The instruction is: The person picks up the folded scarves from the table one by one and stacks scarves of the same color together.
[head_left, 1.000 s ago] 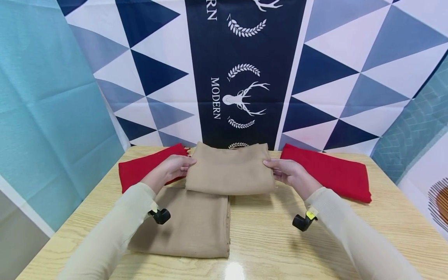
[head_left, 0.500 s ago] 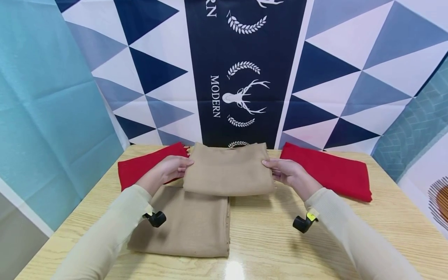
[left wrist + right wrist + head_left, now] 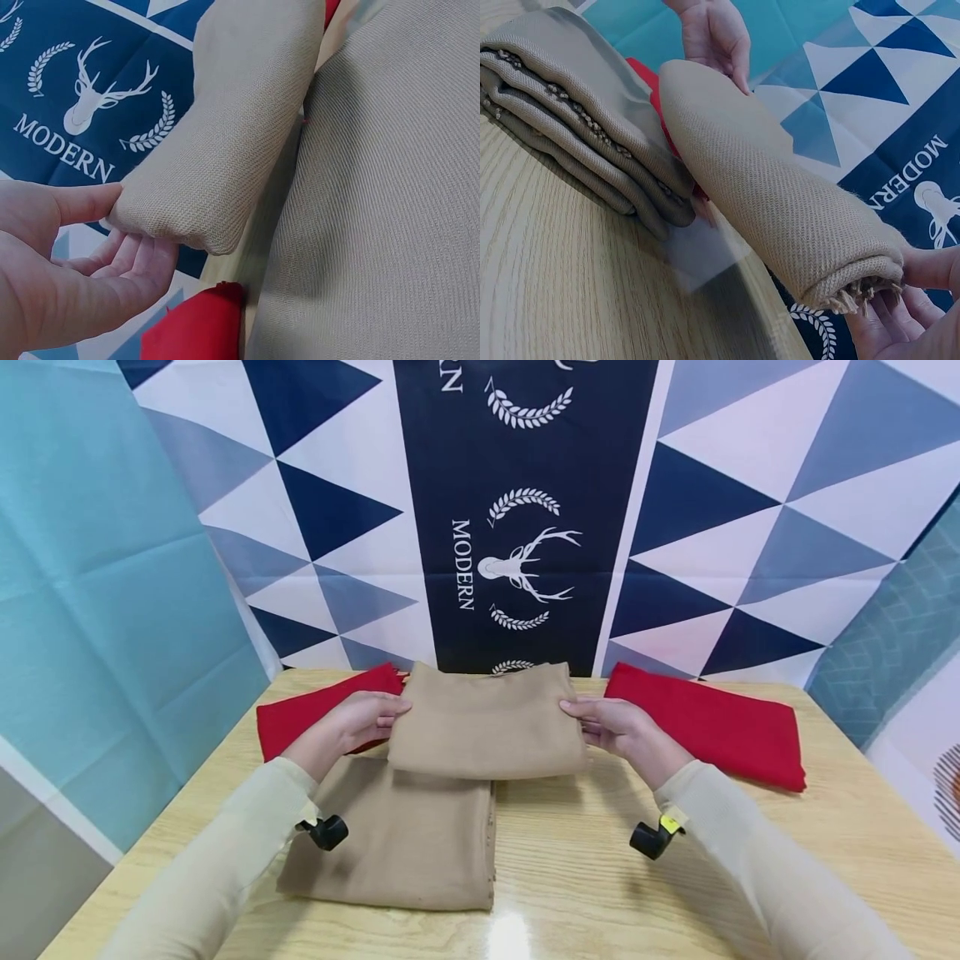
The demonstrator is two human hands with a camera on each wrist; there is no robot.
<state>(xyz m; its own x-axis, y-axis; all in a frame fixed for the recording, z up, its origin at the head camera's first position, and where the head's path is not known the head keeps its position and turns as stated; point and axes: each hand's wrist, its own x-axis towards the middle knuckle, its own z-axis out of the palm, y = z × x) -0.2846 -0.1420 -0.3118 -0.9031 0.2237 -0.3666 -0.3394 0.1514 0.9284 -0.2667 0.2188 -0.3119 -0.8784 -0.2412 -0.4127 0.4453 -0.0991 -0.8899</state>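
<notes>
A folded beige scarf (image 3: 486,722) is held up off the table between my two hands, its front edge sagging slightly. At its left end, my left hand (image 3: 363,717) pinches it with thumb on top and fingers beneath. My right hand (image 3: 611,722) grips the opposite end the same way; short fringe (image 3: 866,292) shows there in the right wrist view. Below and to the left, a larger folded beige scarf (image 3: 397,852) lies flat on the table, its layered fringed edge facing right. The raised scarf overlaps its back part in the head view.
One folded red cloth (image 3: 307,718) lies at the back left, partly hidden by my left hand. Another folded red cloth (image 3: 708,727) lies at the back right, beyond my right hand. Behind the wooden table (image 3: 570,868) hangs a patterned curtain (image 3: 525,527).
Both hands keep their hold on the raised scarf. It has shifted slightly left, the left hand with it. The head view has tilted a little.
</notes>
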